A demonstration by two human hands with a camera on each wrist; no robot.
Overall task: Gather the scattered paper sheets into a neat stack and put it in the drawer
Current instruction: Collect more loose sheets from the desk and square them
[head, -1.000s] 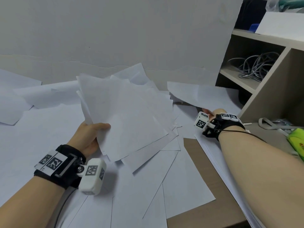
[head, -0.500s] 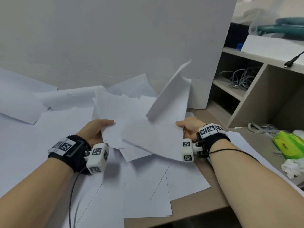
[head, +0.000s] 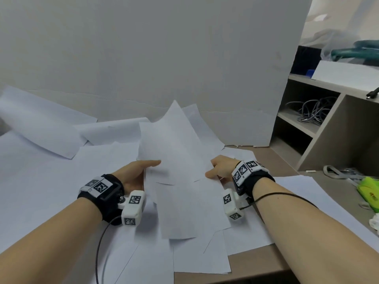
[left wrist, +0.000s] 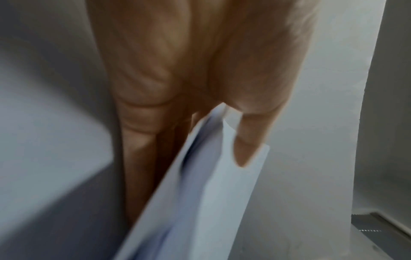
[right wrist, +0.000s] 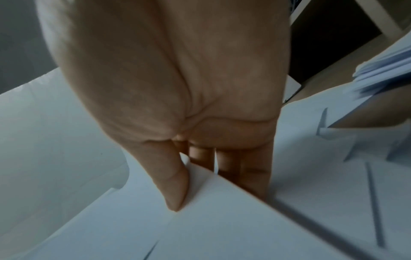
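Observation:
A loose bundle of white paper sheets [head: 180,173] is held up between both hands above the desk, its sheets fanned and uneven. My left hand [head: 135,175] pinches the bundle's left edge, thumb on top; the left wrist view shows the thumb [left wrist: 246,146] on the sheets [left wrist: 211,193]. At the right edge my right hand [head: 222,171] pinches it, thumb [right wrist: 175,184] over the paper [right wrist: 222,219] and fingers beneath. More sheets [head: 194,255] lie scattered on the desk under the bundle. No drawer is in view.
More white sheets [head: 45,128] lie at the far left, against a white board [head: 164,58]. An open shelf unit [head: 328,130] with coiled cables [head: 311,109] stands at the right. A green object [head: 369,191] and another sheet [head: 303,191] lie on the brown desk [head: 256,269] at the right.
My right hand took a sheet from the right side of the desk, brought it left and joined it to the bundle. Both hands now hold the bundle, closer together.

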